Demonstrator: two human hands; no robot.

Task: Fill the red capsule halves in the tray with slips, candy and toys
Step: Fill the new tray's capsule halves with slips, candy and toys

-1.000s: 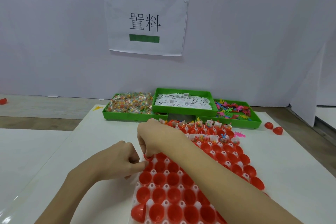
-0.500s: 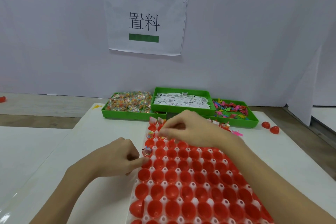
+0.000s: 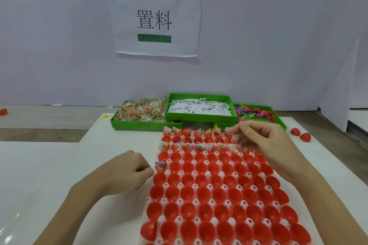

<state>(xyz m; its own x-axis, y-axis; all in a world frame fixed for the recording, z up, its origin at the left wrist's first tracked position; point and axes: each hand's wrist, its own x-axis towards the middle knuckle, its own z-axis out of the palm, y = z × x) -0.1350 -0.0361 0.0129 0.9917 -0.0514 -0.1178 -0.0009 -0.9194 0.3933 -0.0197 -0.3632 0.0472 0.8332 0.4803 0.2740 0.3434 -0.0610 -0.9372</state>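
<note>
On the table point(image 3: 59, 165), tray point(image 3: 180, 185) lengthwise away, left hand point(image 3: 127, 173) fisted, right hand point(image 3: 258, 141) loosely curled.

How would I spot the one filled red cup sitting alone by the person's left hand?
Start at the big white tray packed with red capsule halves. Follow its left edge to the left hand. The filled half lies just right of the fingertips; its neighbours in that row are bare red.

My right hand point(image 3: 264, 145) covers the tray's point(image 3: 180, 201) far-right capsule halves, I can't tell what its fingertips pinch, and the picture's bottom edge cuts off the nearest row.
</note>
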